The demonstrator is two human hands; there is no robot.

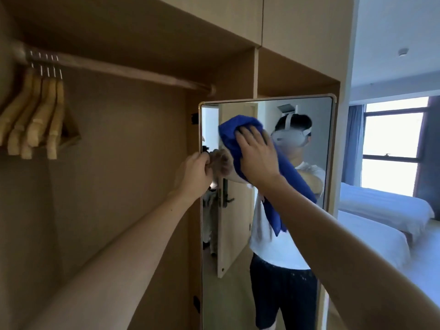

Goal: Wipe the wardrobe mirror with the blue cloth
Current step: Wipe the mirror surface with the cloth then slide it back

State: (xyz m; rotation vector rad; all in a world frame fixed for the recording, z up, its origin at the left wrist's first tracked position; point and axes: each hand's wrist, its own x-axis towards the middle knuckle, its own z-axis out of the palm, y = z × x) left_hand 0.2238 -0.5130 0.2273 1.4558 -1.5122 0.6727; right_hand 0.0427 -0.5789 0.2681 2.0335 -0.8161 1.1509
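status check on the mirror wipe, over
Left hand grips mirror edge. Right hand presses blue cloth flat on upper glass. Nothing in the way.

Wooden hangers (35,115) hang bunched on a rail (133,72) at upper left; white beds (381,225) lie beneath a window (392,144).

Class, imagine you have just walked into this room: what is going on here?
A person is cleaning a tall gold-framed wardrobe mirror. The right hand presses a blue cloth flat against the upper part of the glass, and the cloth's loose end hangs down. The left hand grips the mirror's left edge. Pale wooden hangers hang on the wardrobe rail to the left.
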